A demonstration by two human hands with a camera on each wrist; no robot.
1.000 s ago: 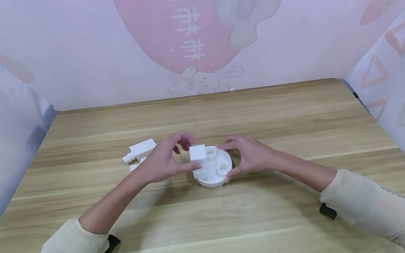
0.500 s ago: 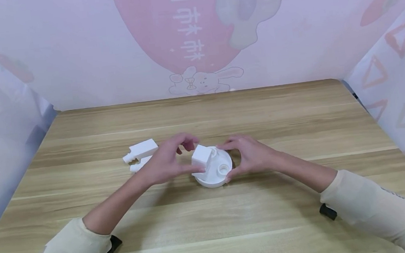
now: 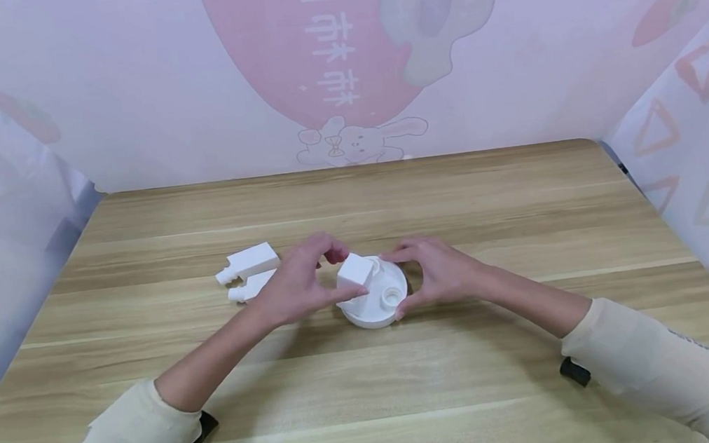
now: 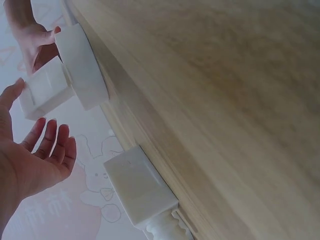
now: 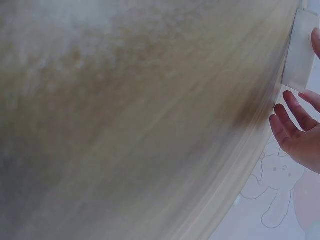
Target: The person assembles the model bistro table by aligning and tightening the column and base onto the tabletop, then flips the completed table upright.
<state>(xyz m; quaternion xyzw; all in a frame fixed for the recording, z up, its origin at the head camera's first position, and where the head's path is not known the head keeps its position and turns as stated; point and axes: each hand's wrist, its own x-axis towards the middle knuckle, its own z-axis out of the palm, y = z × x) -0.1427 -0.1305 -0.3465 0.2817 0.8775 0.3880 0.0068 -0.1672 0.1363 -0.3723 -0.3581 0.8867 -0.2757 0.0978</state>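
A white round base (image 3: pixel 375 311) with raised ring sockets lies on the table. On its left part stands a white rectangular block (image 3: pixel 355 271), its lower end hidden against the base. My left hand (image 3: pixel 303 282) has its thumb and index finger at the block's outer end, pinching it; the other fingers curl loosely apart from it in the left wrist view. From the right, my right hand (image 3: pixel 437 270) grips the base's rim between thumb and index finger. In the right wrist view its remaining fingers (image 5: pixel 287 125) extend away from the base.
Two more white blocks lie behind my left hand: the farther block (image 3: pixel 253 260) shows a threaded end, and the nearer block (image 3: pixel 259 283) is partly covered by the hand. Wood-grain table (image 3: pixel 408 400) runs back to a printed wall panel (image 3: pixel 159 91).
The block on the base has turned, so a corner now faces forward. My left thumb has moved slightly right along with it. The right hand and base have stayed put.
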